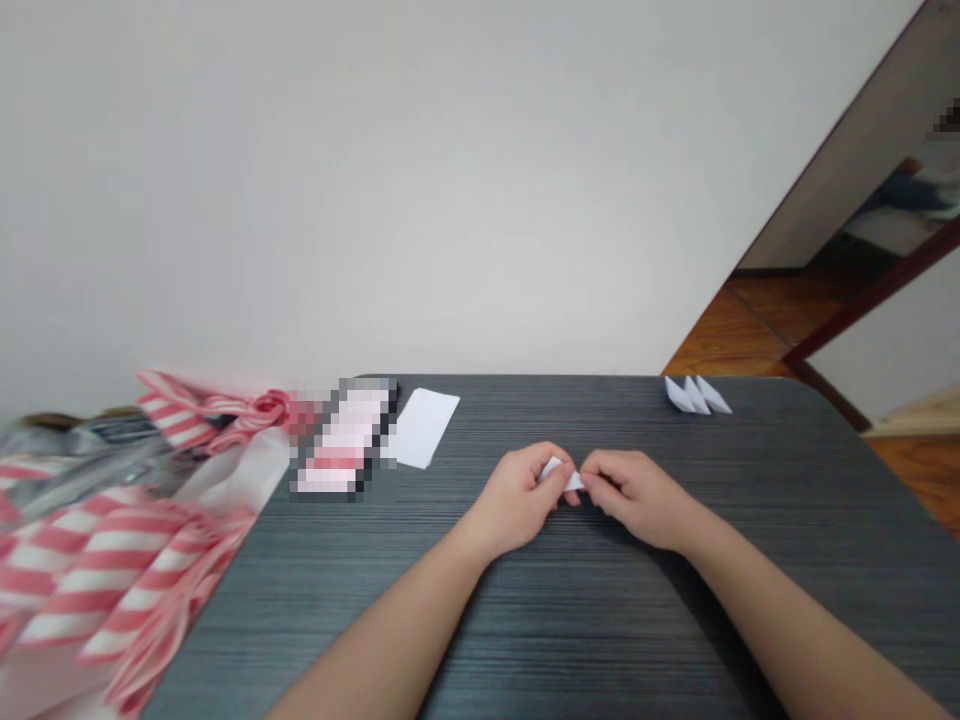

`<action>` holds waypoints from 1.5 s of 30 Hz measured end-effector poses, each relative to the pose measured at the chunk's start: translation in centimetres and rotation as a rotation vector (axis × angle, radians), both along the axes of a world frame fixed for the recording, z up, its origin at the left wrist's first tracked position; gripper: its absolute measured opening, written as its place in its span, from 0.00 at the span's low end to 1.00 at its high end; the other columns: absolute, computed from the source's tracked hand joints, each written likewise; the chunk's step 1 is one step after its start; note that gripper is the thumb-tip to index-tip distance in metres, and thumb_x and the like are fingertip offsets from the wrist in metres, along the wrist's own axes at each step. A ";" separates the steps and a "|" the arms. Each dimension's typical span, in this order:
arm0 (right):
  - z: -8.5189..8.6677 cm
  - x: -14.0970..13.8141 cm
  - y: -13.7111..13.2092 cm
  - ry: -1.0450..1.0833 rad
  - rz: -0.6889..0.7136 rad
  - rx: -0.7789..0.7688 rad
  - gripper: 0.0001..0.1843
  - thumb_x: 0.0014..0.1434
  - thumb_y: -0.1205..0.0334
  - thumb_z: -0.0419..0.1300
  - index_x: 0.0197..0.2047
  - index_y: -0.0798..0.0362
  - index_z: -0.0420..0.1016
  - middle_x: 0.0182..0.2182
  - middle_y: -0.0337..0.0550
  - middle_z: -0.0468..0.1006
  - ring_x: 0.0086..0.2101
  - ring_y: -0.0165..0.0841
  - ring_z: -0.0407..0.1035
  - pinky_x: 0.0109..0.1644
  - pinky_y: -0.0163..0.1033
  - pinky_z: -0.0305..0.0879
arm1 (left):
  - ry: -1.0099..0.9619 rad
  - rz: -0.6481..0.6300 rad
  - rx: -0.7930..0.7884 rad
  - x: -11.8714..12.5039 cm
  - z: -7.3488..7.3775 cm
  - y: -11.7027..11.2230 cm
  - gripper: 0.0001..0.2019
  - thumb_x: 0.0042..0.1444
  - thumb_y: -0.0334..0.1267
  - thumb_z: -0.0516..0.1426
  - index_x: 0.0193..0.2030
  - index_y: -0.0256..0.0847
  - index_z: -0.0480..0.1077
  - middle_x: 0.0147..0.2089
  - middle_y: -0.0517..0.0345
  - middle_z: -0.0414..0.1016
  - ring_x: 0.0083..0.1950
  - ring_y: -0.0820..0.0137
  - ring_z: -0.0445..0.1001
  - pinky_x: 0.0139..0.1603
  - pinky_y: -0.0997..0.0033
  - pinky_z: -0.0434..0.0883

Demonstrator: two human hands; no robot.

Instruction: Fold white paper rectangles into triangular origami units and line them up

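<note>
Between both hands, above the middle of the dark table (pixel 555 620), is a small folded piece of white paper (pixel 575 481). My left hand (pixel 523 500) pinches it between thumb and fingers, covering much of it. The fingertips of my right hand (pixel 637 495) close on its right end. Several folded white paper pieces (pixel 696 396) stand in a row at the far right of the table. To the left, beyond my left hand, lies a stack of flat white paper sheets (pixel 426 428).
A phone-like object (pixel 345 435), blurred by pixelation, lies at the table's left edge. Red-and-white striped cloth (pixel 120 560) and clear plastic are heaped beside the table on the left. A pale wall (pixel 450 190) rises behind; wooden floor (pixel 712 335) shows at right.
</note>
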State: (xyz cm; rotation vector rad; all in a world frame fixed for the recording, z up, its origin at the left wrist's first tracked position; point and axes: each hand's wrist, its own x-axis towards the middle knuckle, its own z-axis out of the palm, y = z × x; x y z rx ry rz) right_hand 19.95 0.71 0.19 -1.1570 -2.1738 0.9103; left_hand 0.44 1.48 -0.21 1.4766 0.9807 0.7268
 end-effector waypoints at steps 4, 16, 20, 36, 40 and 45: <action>0.2 0.1 0.0 0.003 -0.052 0.032 0.11 0.64 0.68 0.53 0.29 0.53 0.69 0.23 0.35 0.71 0.25 0.28 0.64 0.31 0.33 0.57 | -0.126 0.051 -0.065 0.1 -0.3 0.0 0.12 0.62 0.43 0.54 0.47 0.39 0.66 0.29 0.60 0.76 0.23 0.75 0.67 0.25 0.76 0.62; -0.2 0.5 0.0 0.034 -0.180 -0.017 0.13 0.65 0.64 0.53 0.28 0.52 0.67 0.20 0.35 0.70 0.23 0.29 0.64 0.31 0.34 0.57 | -0.148 0.152 -0.076 0.1 -0.3 0.4 0.11 0.62 0.43 0.55 0.34 0.38 0.65 0.26 0.59 0.77 0.21 0.77 0.66 0.24 0.78 0.62; -0.1 0.4 0.1 0.014 -0.119 -0.033 0.13 0.64 0.65 0.54 0.26 0.52 0.67 0.21 0.35 0.70 0.24 0.29 0.64 0.31 0.34 0.57 | -0.144 0.171 -0.082 0.1 -0.3 0.4 0.10 0.62 0.43 0.56 0.34 0.38 0.65 0.25 0.60 0.76 0.21 0.77 0.66 0.23 0.78 0.62; -0.1 0.6 -0.1 0.071 -0.132 -0.007 0.14 0.63 0.66 0.53 0.24 0.52 0.64 0.19 0.34 0.68 0.23 0.28 0.62 0.29 0.34 0.56 | -0.188 0.183 -0.086 0.1 -0.8 0.6 0.11 0.64 0.43 0.54 0.33 0.39 0.63 0.24 0.60 0.76 0.20 0.77 0.66 0.23 0.78 0.62; -0.1 0.5 -0.1 0.038 -0.149 -0.001 0.15 0.65 0.64 0.53 0.24 0.52 0.64 0.19 0.35 0.68 0.23 0.29 0.62 0.29 0.34 0.55 | -0.175 0.169 -0.085 0.1 -0.6 0.5 0.11 0.63 0.43 0.54 0.33 0.39 0.64 0.25 0.60 0.76 0.20 0.77 0.66 0.23 0.78 0.63; -0.1 0.5 -0.1 0.029 -0.174 0.002 0.15 0.66 0.63 0.54 0.26 0.52 0.66 0.19 0.35 0.69 0.23 0.28 0.63 0.30 0.35 0.56 | -0.168 0.168 -0.055 0.0 -0.6 0.5 0.13 0.64 0.45 0.54 0.33 0.38 0.65 0.26 0.59 0.76 0.21 0.77 0.66 0.24 0.77 0.64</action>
